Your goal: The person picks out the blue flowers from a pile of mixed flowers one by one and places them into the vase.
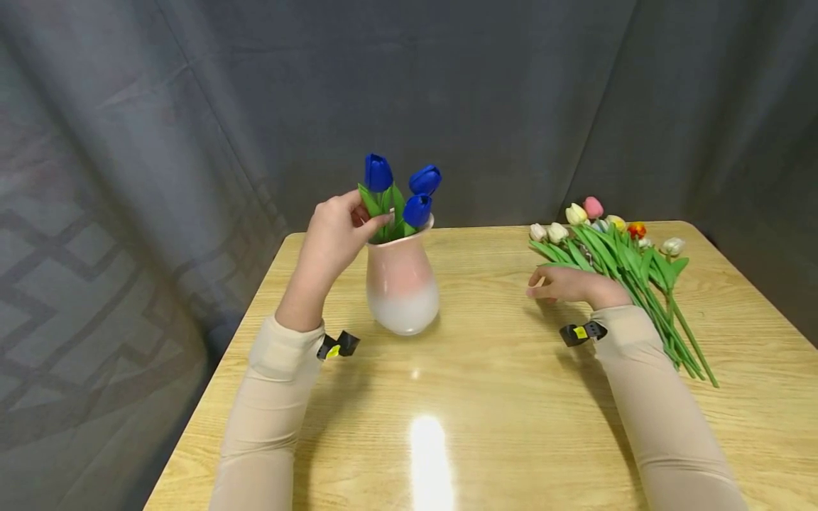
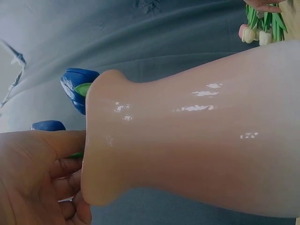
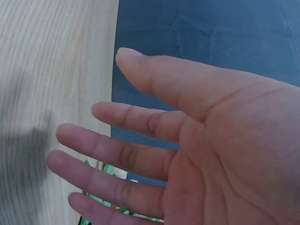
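Note:
A pink and white vase (image 1: pixel 404 287) stands upright left of the table's middle. Three blue tulips (image 1: pixel 378 173) rise from its mouth with green leaves around them. My left hand (image 1: pixel 334 231) pinches the leftmost tulip by its stem and leaves, right at the rim. In the left wrist view the thumb and curled fingers of the left hand (image 2: pixel 42 171) sit at the vase's lip, the stem mostly hidden. My right hand (image 1: pixel 569 284) hovers over the table, holding nothing. Its fingers (image 3: pixel 136 157) are spread and loosely straight in the right wrist view.
Beyond my right hand lies a bundle of tulips (image 1: pixel 629 273) in white, pink, yellow and orange, stems pointing toward me. A grey curtain (image 1: pixel 409 106) hangs behind the wooden table (image 1: pixel 498 397).

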Demonstrator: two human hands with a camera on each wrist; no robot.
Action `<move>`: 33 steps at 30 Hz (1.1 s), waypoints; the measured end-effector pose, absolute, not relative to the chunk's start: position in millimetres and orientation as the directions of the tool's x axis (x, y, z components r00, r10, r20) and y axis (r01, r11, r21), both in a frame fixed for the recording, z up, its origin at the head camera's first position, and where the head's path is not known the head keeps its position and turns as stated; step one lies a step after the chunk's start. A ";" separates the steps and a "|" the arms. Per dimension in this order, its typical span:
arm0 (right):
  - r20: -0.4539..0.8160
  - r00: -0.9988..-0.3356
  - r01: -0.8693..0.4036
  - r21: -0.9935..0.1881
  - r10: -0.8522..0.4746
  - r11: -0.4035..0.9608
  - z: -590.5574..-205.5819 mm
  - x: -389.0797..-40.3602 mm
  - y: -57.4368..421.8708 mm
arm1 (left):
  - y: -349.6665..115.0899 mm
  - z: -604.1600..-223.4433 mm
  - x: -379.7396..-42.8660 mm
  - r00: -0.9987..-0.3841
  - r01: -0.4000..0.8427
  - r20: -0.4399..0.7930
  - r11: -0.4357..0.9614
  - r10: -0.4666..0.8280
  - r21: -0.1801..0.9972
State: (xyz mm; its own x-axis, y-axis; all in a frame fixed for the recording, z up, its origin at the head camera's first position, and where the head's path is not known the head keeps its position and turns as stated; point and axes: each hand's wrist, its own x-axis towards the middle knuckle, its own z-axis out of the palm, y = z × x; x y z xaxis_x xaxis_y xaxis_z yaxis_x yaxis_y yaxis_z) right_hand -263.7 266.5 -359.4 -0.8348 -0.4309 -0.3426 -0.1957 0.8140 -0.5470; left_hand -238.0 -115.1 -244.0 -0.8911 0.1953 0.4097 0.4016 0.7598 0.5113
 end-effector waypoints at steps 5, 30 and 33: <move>-0.328 -0.824 -0.217 -0.572 -0.463 0.791 -366.7 -268.0 273.9 | -113.4 -246.4 -239.6 -0.882 0.413 0.411 0.797 0.230 0.441; -0.327 -0.836 -0.209 -0.554 -0.441 0.806 -357.9 -259.3 268.0 | -180.7 -279.5 -250.8 -0.919 0.337 0.205 0.399 0.337 0.853; -0.327 -0.836 -0.207 -0.556 -0.441 0.805 -357.8 -259.6 268.3 | -186.0 -308.6 -261.6 -0.871 0.261 0.075 0.329 0.486 0.908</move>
